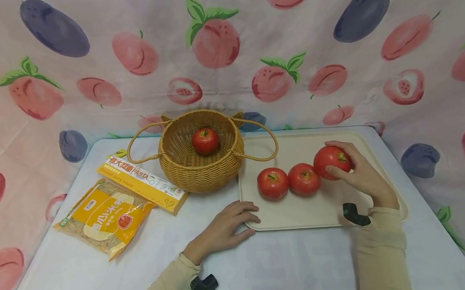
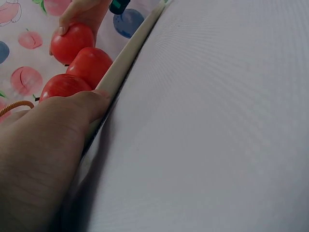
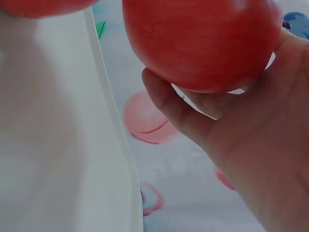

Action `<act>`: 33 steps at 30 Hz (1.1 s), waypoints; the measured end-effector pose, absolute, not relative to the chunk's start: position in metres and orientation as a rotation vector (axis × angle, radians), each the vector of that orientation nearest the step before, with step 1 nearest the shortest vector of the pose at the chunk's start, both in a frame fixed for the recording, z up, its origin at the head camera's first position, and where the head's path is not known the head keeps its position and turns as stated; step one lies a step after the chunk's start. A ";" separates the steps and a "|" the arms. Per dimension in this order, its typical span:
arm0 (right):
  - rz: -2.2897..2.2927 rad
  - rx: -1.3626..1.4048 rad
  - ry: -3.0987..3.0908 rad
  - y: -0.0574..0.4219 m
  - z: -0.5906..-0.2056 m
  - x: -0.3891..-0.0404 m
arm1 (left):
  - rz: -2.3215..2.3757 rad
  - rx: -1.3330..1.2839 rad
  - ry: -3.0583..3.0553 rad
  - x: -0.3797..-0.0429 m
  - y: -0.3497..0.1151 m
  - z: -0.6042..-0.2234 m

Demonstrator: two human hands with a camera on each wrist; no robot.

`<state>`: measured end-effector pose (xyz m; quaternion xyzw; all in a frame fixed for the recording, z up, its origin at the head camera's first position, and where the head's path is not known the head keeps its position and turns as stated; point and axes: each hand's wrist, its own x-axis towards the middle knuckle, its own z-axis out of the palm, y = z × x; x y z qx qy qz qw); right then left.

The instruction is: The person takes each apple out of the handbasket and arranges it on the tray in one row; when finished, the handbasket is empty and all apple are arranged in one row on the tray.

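- A white-covered table [image 1: 300, 263] fills the foreground; pale pink cloth [image 1: 222, 89] printed with peaches and plums rises at 12 o'clock and along both sides.
- Around the table's centre: a cream tray [image 1: 298, 215] at 2 o'clock, a wicker basket [image 1: 202, 176] with one apple inside at 11, a yellow-and-white pasta box [image 1: 140, 181] at 10, an orange bag [image 1: 105, 217] at 9.
- The held apple [image 1: 330, 158] is round, glossy red, yellowish around the stem, which faces 3 o'clock.
- It is over the tray, at 2 o'clock from the middle apple [image 1: 304, 179]; whether it touches the tray is unclear.
- The right hand [image 1: 356, 167] curls thumb and fingers round it.
- The left hand [image 1: 232, 223] lies relaxed, fingers apart, touching the tray's 8 o'clock corner.
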<state>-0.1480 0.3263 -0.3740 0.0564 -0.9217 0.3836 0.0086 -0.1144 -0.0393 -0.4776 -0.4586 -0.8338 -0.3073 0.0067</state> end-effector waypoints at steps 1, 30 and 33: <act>1.204 0.169 -2.884 0.329 -0.376 -0.149 | -0.962 -1.435 -2.607 -0.114 -0.039 -0.477; 1.222 0.118 -3.072 0.348 -0.395 -0.150 | -0.972 -1.421 -2.633 -0.114 -0.039 -0.477; 1.231 0.124 -3.084 0.348 -0.396 -0.150 | -0.979 -1.420 -2.640 -0.114 -0.039 -0.477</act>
